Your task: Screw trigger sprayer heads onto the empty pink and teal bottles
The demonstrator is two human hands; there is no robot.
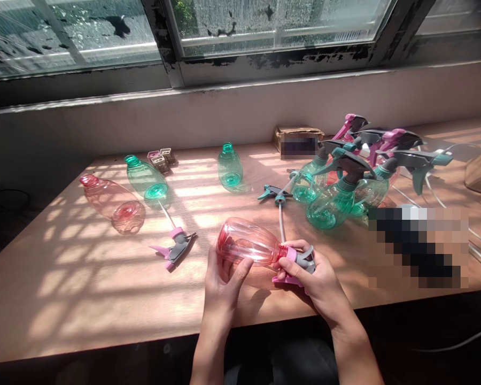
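several fingers point(242, 271) hold red bottle point(248, 240) near table edge point(272, 319).

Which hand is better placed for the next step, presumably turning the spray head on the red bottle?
Probably the right hand: it already grips the spray head, while the left hand holds the red bottle near its base.

The one camera sits on the person's head and looks forward and down at the table point(116, 310). It is close to the left hand point(222, 289) and the right hand point(323, 278), near the middle. Far off, it sees the wall point(224, 117) and part of the window point(240, 45). The table's right end is cut off.
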